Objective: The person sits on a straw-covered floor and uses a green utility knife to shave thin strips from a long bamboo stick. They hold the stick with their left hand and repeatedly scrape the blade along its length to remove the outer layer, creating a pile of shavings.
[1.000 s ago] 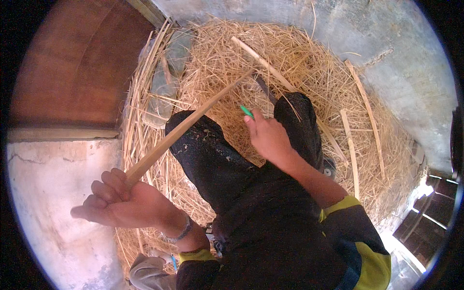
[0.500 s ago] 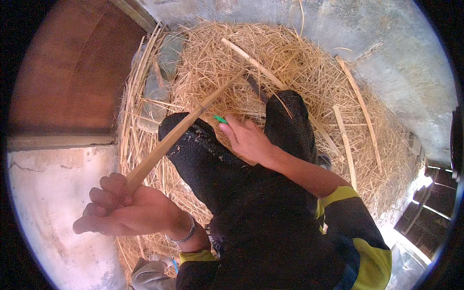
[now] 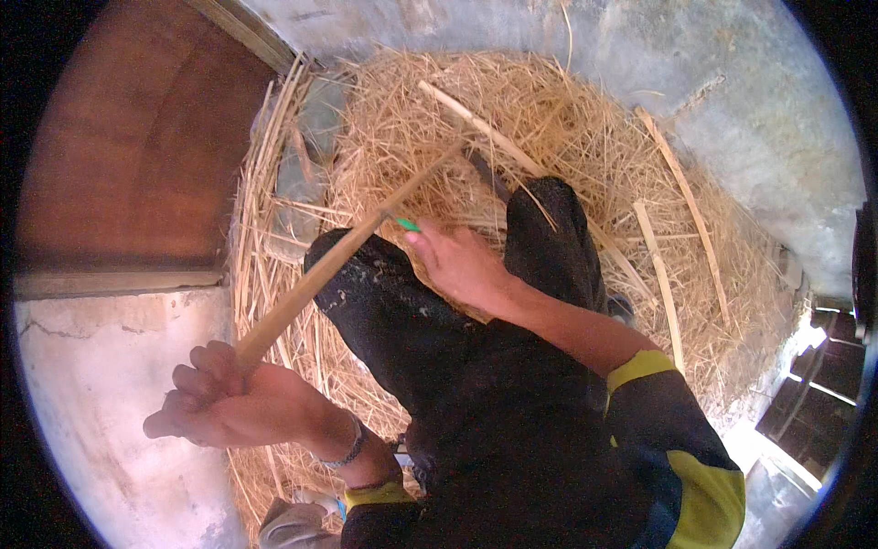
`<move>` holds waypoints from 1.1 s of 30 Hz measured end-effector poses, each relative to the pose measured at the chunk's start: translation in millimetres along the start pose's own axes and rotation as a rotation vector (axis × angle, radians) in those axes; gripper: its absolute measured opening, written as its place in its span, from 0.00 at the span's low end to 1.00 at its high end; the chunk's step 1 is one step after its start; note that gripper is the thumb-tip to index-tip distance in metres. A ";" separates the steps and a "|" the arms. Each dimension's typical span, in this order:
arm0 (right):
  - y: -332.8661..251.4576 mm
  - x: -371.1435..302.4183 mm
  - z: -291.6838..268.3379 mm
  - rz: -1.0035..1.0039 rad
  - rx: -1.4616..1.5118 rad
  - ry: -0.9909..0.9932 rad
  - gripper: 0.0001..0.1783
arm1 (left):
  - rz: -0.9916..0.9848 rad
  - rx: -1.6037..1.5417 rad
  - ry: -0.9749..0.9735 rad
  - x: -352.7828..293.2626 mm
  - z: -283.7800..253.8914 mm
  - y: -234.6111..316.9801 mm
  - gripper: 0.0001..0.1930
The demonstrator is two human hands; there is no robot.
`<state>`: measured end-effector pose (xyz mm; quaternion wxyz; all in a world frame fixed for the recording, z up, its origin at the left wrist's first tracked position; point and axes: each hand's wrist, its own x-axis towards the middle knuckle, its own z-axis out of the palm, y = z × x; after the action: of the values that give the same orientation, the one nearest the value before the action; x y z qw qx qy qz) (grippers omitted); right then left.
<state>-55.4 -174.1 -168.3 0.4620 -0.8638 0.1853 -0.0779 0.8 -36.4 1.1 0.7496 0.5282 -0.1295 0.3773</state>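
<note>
A long split bamboo strip (image 3: 315, 279) slants from my left hand (image 3: 224, 398) up across my left knee, its far end over the straw. The fingers of that hand are curled round its near end. Between my knees, my right hand (image 3: 462, 265) is closed round a small tool with a green end (image 3: 406, 224); the rest of this tool is mostly hidden by the hand. The green end comes up against the strip close to a node, though I cannot tell whether they touch. A dark flat piece (image 3: 487, 172) lies beyond, beside my right knee.
A thick heap of straw-like shavings (image 3: 549, 119) covers the floor around my legs. Loose bamboo strips (image 3: 658, 284) lie at the right, and a bundle of thin strips (image 3: 261, 174) at the left. A grey wall (image 3: 686, 55) and a brown panel (image 3: 119, 137) stand close by.
My right hand and the green end have shifted slightly left, closer to the strip. My left hand still grips the strip, which has tilted slightly. The whole view has moved a little.
</note>
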 end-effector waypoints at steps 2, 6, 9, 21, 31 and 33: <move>-13.2 -7.3 5.3 -0.099 -0.083 0.077 0.15 | -0.007 0.039 0.024 -2.4 2.9 2.8 0.21; 43.2 15.9 14.3 0.050 -0.151 0.131 0.16 | -0.015 0.029 0.047 -1.7 3.8 -2.0 0.22; 13.2 10.9 -2.1 -0.034 -0.076 0.013 0.16 | -0.005 -0.004 0.050 2.9 -1.8 -4.5 0.22; 33.2 23.0 17.9 -0.079 -0.086 0.079 0.16 | -0.022 0.009 0.080 0.4 1.1 2.5 0.21; 84.8 45.9 35.5 -0.090 -0.177 0.162 0.16 | -0.051 0.000 0.078 22.2 -18.3 -16.7 0.20; 69.9 29.2 36.9 -0.141 -0.133 0.155 0.16 | -0.066 -0.007 0.145 10.5 -4.4 -4.8 0.22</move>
<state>-34.6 -192.4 -247.9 0.3814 -0.8948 0.1640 -0.1641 10.4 -28.8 2.2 0.7710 0.5006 -0.0587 0.3893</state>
